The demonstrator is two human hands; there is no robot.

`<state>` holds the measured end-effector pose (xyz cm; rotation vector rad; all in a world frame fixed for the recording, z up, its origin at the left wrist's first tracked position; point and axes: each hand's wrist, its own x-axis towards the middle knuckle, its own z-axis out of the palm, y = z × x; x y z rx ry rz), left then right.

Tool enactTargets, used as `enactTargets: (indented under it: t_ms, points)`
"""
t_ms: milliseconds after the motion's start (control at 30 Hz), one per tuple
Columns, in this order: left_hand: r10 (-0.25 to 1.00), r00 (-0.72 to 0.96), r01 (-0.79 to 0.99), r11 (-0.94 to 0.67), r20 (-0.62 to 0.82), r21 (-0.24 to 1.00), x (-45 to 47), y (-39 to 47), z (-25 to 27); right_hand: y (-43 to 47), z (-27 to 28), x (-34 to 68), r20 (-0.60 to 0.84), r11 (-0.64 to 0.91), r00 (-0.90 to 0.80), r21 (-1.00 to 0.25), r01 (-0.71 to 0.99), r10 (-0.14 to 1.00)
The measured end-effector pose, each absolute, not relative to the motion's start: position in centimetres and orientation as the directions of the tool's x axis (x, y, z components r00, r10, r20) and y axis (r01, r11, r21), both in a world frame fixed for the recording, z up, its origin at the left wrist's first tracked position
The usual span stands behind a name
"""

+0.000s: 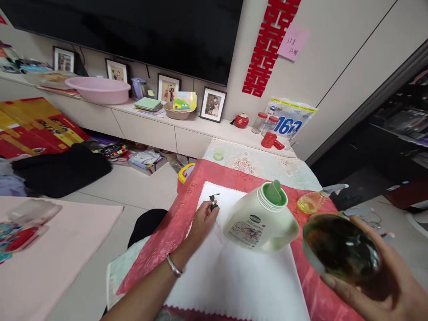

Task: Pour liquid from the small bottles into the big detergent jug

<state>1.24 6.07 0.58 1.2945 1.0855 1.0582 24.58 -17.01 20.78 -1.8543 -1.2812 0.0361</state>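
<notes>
My left hand (pixel 202 222) pinches a small black pump head (pixel 213 201) over the white scalloped mat (pixel 230 285). To its right stands a large pale green jug (pixel 256 223) printed with a label. Its neck is uncapped and shows a green spout (pixel 274 192) inside. My right hand (pixel 384 281) is wrapped round a glossy, rounded dark container (pixel 341 247) at the right of the view. Its wide oval face is turned toward me, and I cannot make out its exact kind. Behind it sits a clear bottle with a pale trigger-like top (pixel 310 203) and yellow liquid inside.
A red cloth (pixel 174 223) covers the table under the mat. A small green cup (pixel 218 154) is near its far end. Beyond are red-lidded jars (pixel 259 122), framed photos (pixel 213 104) and a pink basin (pixel 100 91) on a cabinet. A pink-topped surface (pixel 76 236) is at left.
</notes>
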Motion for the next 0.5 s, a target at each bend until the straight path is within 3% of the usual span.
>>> enactTargets:
  t_ms: [167, 300, 500]
  points:
    - [0.980, 0.193, 0.086, -0.072, 0.054, 0.994, 1.1, 6.0, 0.7, -13.2, 23.8, 24.7, 0.553, -0.125, 0.240, -0.238, 0.963, 0.797]
    - [0.978, 0.206, 0.087, -0.059, 0.040, 0.994, 1.1, 6.1, 0.9, -11.3, 24.9, 24.6, 0.601, -0.030, 0.080, -0.092, 0.995, 0.795]
    - [0.977, 0.211, 0.114, -0.060, 0.035, 0.992, 1.1, 6.2, 0.4, -10.3, 25.8, 24.8, 0.616, -0.022, -0.047, 0.103, 0.994, 0.786]
